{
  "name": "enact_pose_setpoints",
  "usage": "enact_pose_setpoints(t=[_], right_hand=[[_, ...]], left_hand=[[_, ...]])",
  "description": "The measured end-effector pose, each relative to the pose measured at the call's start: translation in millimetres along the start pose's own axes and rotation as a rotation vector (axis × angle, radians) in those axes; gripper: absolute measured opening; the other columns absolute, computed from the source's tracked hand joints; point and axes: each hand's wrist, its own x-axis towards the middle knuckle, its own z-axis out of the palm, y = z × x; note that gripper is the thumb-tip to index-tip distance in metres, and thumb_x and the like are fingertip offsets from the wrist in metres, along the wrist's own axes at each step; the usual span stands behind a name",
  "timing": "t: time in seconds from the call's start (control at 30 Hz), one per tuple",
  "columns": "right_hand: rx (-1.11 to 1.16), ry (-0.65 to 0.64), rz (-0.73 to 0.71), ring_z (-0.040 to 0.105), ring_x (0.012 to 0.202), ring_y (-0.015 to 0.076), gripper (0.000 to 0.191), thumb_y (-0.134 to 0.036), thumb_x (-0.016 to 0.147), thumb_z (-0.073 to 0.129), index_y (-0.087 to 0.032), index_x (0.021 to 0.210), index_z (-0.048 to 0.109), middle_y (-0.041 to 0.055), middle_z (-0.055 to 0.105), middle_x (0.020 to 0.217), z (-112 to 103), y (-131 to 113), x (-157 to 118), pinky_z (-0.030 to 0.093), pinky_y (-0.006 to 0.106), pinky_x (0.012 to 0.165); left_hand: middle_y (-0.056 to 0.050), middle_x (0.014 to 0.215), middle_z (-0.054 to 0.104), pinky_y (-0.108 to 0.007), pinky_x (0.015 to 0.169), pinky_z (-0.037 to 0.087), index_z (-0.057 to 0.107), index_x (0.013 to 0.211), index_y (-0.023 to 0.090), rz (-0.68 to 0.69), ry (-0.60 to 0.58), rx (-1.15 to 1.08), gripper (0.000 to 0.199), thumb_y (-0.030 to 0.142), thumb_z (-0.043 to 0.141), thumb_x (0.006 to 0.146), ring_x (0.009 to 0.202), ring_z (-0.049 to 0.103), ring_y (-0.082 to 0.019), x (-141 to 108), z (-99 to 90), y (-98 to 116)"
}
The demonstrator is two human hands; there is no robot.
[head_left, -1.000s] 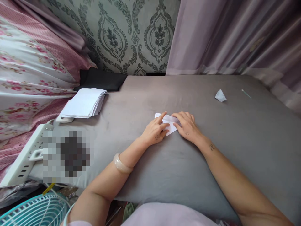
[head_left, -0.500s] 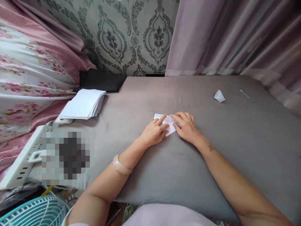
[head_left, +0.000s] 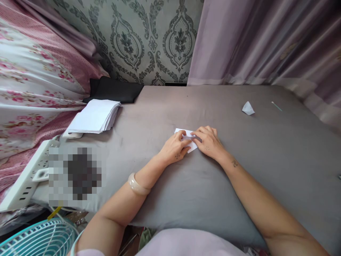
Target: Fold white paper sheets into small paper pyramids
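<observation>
A small folded white paper (head_left: pixel 192 145) lies on the grey sheet between my hands, its upper strip folded across. My left hand (head_left: pixel 175 146) rests on the left part of it, with the forefinger bent and the fingertips on the paper. From the right, my right hand (head_left: pixel 209 142) has its thumb and forefinger on the paper's right side, covering that edge. Both hands hold the paper down against the bed.
A stack of white sheets (head_left: pixel 93 116) sits at the left before a black folded item (head_left: pixel 115 89). At the right are a small folded paper piece (head_left: pixel 248 108) and a thin stick (head_left: pixel 276 106). A power strip (head_left: pixel 28 174) and a fan (head_left: pixel 39 238) stand at lower left.
My right hand has moved slightly left over the paper, covering less of its lower right with the thumb. My left forefinger has bent back from its stretched position.
</observation>
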Motion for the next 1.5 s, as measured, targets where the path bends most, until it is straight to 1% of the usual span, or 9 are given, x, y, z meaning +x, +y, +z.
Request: enact_pose_setpoints(t=[0.1, 0.23, 0.3, 0.4, 0.5, 0.67, 0.87, 1.03, 1.5], right_hand=[[-0.033, -0.029, -0.043, 0.05, 0.095, 0.0226, 0.023, -0.022, 0.091, 0.05, -0.024, 0.102, 0.07, 0.0053, 0.065, 0.092, -0.7, -3.3, -1.9, 0.031, 0.04, 0.09], [-0.106, -0.009, -0.092, 0.049, 0.093, 0.0229, 0.027, -0.022, 0.094, 0.046, -0.023, 0.101, 0.071, 0.0067, 0.064, 0.091, -1.4, -7.3, -4.4, 0.03, 0.04, 0.089], [-0.134, 0.002, -0.109, 0.048, 0.092, 0.0233, 0.029, -0.022, 0.095, 0.044, -0.024, 0.1, 0.072, 0.0073, 0.064, 0.092, -0.9, -8.2, -5.1, 0.03, 0.041, 0.088], [-0.152, 0.017, -0.113, 0.048, 0.092, 0.0238, 0.03, -0.023, 0.095, 0.043, -0.026, 0.099, 0.072, 0.0076, 0.064, 0.093, 0.2, -9.5, -5.9, 0.031, 0.041, 0.087], [-0.16, 0.03, -0.101, 0.048, 0.091, 0.0231, 0.03, -0.024, 0.095, 0.043, -0.027, 0.102, 0.072, 0.0078, 0.064, 0.094, 1.2, -11.3, -6.7, 0.032, 0.041, 0.086], [-0.14, -0.003, -0.082, 0.05, 0.091, 0.0228, 0.029, -0.024, 0.095, 0.043, -0.026, 0.104, 0.071, 0.0077, 0.065, 0.096, 1.1, -11.0, -7.5, 0.034, 0.039, 0.082], [0.014, -0.066, -0.02, 0.053, 0.093, 0.0222, 0.024, -0.022, 0.093, 0.048, -0.021, 0.105, 0.068, 0.0073, 0.065, 0.102, -0.9, 4.6, -11.1, 0.041, 0.037, 0.084], [0.097, -0.046, -0.062, 0.053, 0.094, 0.022, 0.026, -0.02, 0.094, 0.044, -0.022, 0.105, 0.068, 0.0082, 0.063, 0.103, -3.1, 16.2, -19.9, 0.047, 0.037, 0.084], [-0.011, -0.09, -0.114, 0.054, 0.106, 0.0235, 0.049, -0.002, 0.087, 0.032, -0.02, 0.123, 0.06, 0.0112, 0.06, 0.119, -15.7, 11.3, -45.8, 0.05, 0.041, 0.091]], left_hand=[[-0.013, 0.12, 0.05, -0.04, 0.091, 0.047, 0.057, 0.119, 0.017, -0.042, -0.013, -0.015, 0.032, 0.029, 0.055, 0.089, 0.099, 0.053, -0.022, 2.2, -1.8, 1.0], [-0.014, 0.128, 0.05, -0.047, 0.092, 0.041, 0.041, 0.136, 0.019, -0.195, 0.019, 0.027, 0.065, 0.04, 0.067, 0.08, 0.11, 0.046, -0.03, 6.7, -6.3, -2.1], [-0.014, 0.132, 0.048, -0.049, 0.093, 0.038, 0.04, 0.138, 0.021, -0.245, 0.015, 0.049, 0.075, 0.048, 0.071, 0.075, 0.114, 0.043, -0.032, 9.0, -9.7, -7.4], [-0.012, 0.132, 0.05, -0.053, 0.099, 0.03, 0.056, 0.125, 0.023, -0.186, -0.02, 0.087, 0.062, 0.056, 0.07, 0.074, 0.119, 0.039, -0.035, 13.6, -16.4, -17.3], [-0.011, 0.131, 0.051, -0.054, 0.104, 0.021, 0.063, 0.116, 0.024, -0.063, -0.066, 0.136, 0.05, 0.053, 0.069, 0.076, 0.124, 0.036, -0.035, 20.4, -23.5, -25.2], [-0.008, 0.115, 0.061, -0.042, 0.094, 0.031, 0.064, 0.115, 0.024, 0.035, -0.253, 0.043, 0.042, 0.053, 0.06, 0.084, 0.105, 0.052, -0.025, 27.8, -25.8, -34.9], [-0.008, 0.113, 0.062, -0.037, 0.089, 0.031, 0.065, 0.111, 0.022, 0.044, -0.174, 0.005, 0.045, 0.056, 0.06, 0.083, 0.105, 0.053, -0.024, 23.0, -18.5, -41.8], [-0.009, 0.104, 0.062, -0.037, 0.092, 0.032, 0.066, 0.111, 0.019, 0.088, -0.137, 0.034, 0.045, 0.055, 0.059, 0.085, 0.099, 0.054, -0.022, 17.8, -18.6, -41.7], [-0.01, 0.104, 0.061, -0.037, 0.091, 0.04, 0.065, 0.117, 0.018, 0.144, -0.123, 0.109, 0.047, 0.054, 0.049, 0.091, 0.098, 0.054, -0.023, 9.6, -22.8, -37.4]])
